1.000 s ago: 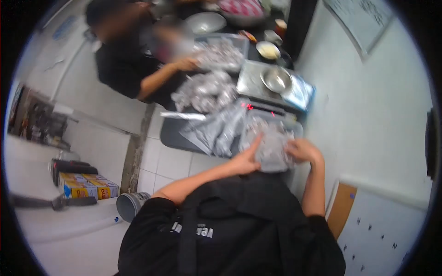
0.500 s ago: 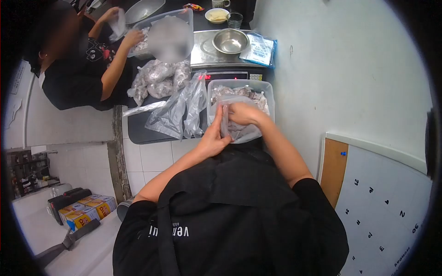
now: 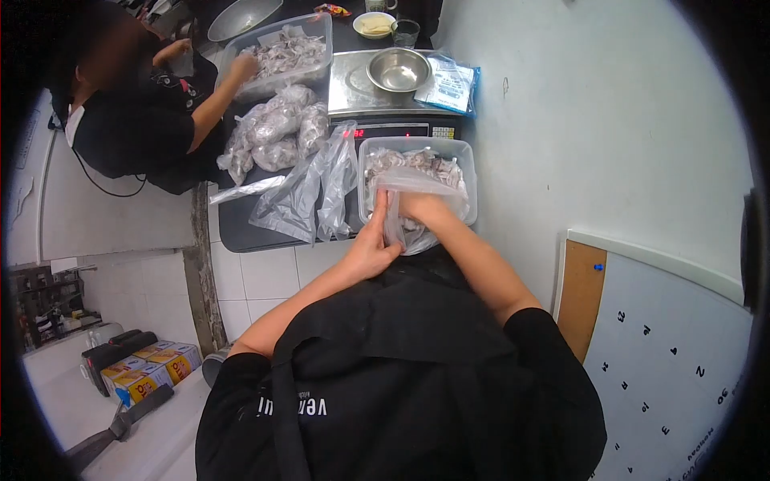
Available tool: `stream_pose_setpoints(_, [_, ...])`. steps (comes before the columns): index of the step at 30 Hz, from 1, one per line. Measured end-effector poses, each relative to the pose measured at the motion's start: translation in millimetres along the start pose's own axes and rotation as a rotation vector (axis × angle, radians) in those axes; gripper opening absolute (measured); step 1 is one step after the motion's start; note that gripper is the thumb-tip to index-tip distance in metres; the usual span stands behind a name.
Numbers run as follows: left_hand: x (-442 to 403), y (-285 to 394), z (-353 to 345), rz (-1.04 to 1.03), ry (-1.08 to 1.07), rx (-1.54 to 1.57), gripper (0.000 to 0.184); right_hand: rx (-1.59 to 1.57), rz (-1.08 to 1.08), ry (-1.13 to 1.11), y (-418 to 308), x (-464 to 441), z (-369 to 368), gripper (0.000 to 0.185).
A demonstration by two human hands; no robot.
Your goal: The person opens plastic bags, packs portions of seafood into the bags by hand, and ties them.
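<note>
A clear plastic bag [image 3: 409,181] is held over the near part of a clear tub [image 3: 470,192] of pale, greyish food pieces. My left hand [image 3: 375,247] grips the bag's left edge between thumb and fingers. My right hand [image 3: 423,210] reaches inside the bag, its fingers hidden by the plastic. Left of the tub, empty grey bags [image 3: 301,196] lie on the dark table [image 3: 241,228]. Behind them several filled bags [image 3: 277,128] are piled up.
A scale [image 3: 345,100] with a red display bears a steel bowl [image 3: 399,70] and a blue-white packet [image 3: 449,84]. Another person [image 3: 136,120] reaches into a large tub [image 3: 277,78] at the upper left. A wall [image 3: 553,120] stands on the right.
My right hand has moved deeper into the bag, and both hands are now at the bag's mouth. The co-worker's hand has moved further over the large tub. The view has swung right and steadied.
</note>
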State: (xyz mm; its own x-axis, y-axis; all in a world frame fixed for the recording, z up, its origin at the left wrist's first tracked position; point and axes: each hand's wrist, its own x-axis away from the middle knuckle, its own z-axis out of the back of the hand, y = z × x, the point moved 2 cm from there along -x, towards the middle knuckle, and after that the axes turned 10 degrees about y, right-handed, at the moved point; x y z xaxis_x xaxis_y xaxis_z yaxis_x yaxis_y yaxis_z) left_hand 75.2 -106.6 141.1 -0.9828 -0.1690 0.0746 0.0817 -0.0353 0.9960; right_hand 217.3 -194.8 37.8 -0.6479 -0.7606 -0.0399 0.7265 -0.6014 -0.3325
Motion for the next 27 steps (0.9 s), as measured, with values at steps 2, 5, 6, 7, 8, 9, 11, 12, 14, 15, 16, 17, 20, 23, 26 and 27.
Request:
stream_pose_setpoints(2, [-1,-2,2,-0.028,0.007,-0.041,0.096,-0.188,-0.041,0.176,-14,1,19,0.037])
stream_pose_setpoints(5, [0,0,5,-0.048,0.034,-0.102,0.096,-0.249,-0.137,0.139,-16,9,42,0.037])
stream_pose_setpoints(6, [0,2,7,-0.036,0.047,-0.120,0.096,-0.280,-0.184,0.117,-15,11,48,0.036])
stream_pose_setpoints(7, [1,4,9,-0.034,0.055,-0.119,0.096,-0.309,-0.232,0.093,-15,14,52,0.036])
stream_pose_setpoints(8, [1,7,9,-0.023,0.047,-0.126,0.096,-0.336,-0.283,0.070,-13,14,53,0.036])
stream_pose_setpoints(9, [1,9,9,-0.012,0.035,-0.131,0.096,-0.333,-0.283,0.067,-11,12,49,0.036])
stream_pose_setpoints(11, [2,12,7,0.001,0.024,-0.111,0.097,-0.054,-0.191,-0.058,-3,4,39,0.031])
stream_pose_setpoints(12, [1,14,7,0.006,0.019,-0.103,0.097,-0.050,-0.192,-0.058,-6,0,47,0.031])
stream_pose_setpoints(14, [0,17,7,0.016,0.006,-0.081,0.097,0.030,-0.133,0.020,-22,-10,79,0.025])
stream_pose_setpoints(15, [0,15,8,0.019,0.001,-0.075,0.097,0.031,-0.133,0.021,-24,-9,88,0.025])
stream_pose_setpoints(16, [-1,12,8,0.022,-0.004,-0.068,0.098,-0.003,-0.139,-0.020,-26,-7,95,0.026])
stream_pose_setpoints(17, [-4,3,9,-0.098,0.035,-0.098,0.099,-0.037,-0.146,-0.060,-27,-4,103,0.028])
stream_pose_setpoints(20, [-5,9,11,-0.135,0.059,-0.082,0.101,-0.254,-0.122,-0.277,-28,12,147,0.030])
stream_pose_setpoints(23, [-5,9,11,-0.084,0.050,-0.070,0.103,-0.698,-0.086,-0.141,11,33,156,0.026])
stream_pose_setpoints(26, [-6,2,10,-0.108,0.047,-0.055,0.105,-1.226,-0.401,0.012,18,53,188,0.021])
stream_pose_setpoints(27, [-7,3,8,-0.094,0.045,-0.006,0.106,-1.227,-0.409,0.016,15,55,197,0.021])
